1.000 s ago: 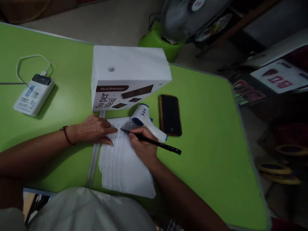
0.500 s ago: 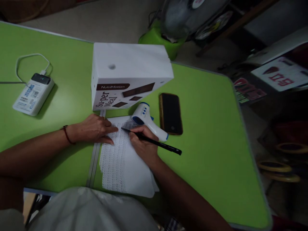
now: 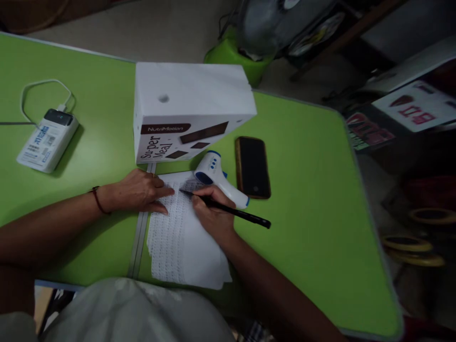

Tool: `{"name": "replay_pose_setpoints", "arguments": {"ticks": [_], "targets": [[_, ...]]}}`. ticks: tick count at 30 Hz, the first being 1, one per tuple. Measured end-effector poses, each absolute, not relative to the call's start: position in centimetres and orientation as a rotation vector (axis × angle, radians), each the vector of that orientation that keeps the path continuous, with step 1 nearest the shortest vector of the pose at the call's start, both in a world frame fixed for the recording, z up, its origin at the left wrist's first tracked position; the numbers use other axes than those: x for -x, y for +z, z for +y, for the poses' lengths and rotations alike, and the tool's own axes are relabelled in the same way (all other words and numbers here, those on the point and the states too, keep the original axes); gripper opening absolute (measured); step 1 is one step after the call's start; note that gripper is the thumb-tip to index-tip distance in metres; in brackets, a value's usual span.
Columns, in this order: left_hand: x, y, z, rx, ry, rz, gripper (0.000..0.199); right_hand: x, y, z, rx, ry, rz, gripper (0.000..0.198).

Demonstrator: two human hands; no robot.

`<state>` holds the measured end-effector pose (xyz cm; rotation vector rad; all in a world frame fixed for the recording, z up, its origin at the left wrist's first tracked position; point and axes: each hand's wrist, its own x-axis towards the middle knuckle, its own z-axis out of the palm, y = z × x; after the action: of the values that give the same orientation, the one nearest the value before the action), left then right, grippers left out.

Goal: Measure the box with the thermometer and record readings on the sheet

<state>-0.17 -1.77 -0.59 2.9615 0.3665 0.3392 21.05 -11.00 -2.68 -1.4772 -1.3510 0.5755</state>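
I see the right hand (image 3: 213, 213) gripping a pen (image 3: 228, 209), tip on the paper (image 3: 185, 242); the left hand (image 3: 140, 191) lies flat, fingers spread, pressing the paper's left edge.

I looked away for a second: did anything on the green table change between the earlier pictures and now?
Hardly anything. The right hand keeps its grip on the black pen, tip on the paper. The left hand still presses the sheet flat. The white box, thermometer, phone and power bank stayed put.
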Motion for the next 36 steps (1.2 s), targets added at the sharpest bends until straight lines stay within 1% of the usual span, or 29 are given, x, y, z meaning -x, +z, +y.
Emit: {"name": "replay_pose_setpoints", "arguments": {"ticks": [10,19,25,30,36], "targets": [[0.18,-0.51,-1.75,-2.966,0.411,0.346,0.064,-21.02,-2.83,-11.08,1.493,0.561,-1.313,0.007],[0.21,-0.49,-1.79,-2.955,0.356,0.37,0.065,-21.02,-2.53,-11.1,1.52,0.563,-1.334,0.006],[0.15,-0.61,-1.72,-2.958,0.382,0.359,0.064,-21.02,-2.62,-11.22,1.532,0.569,-1.334,0.006],[0.18,-0.45,-1.73,-2.951,0.345,0.369,0.066,-21.16,-2.65,-11.19,1.493,0.568,-1.326,0.007],[0.23,-0.44,-1.72,-2.962,0.35,0.36,0.064,-21.17,-2.54,-11.08,1.503,0.594,-1.349,0.006]]}}
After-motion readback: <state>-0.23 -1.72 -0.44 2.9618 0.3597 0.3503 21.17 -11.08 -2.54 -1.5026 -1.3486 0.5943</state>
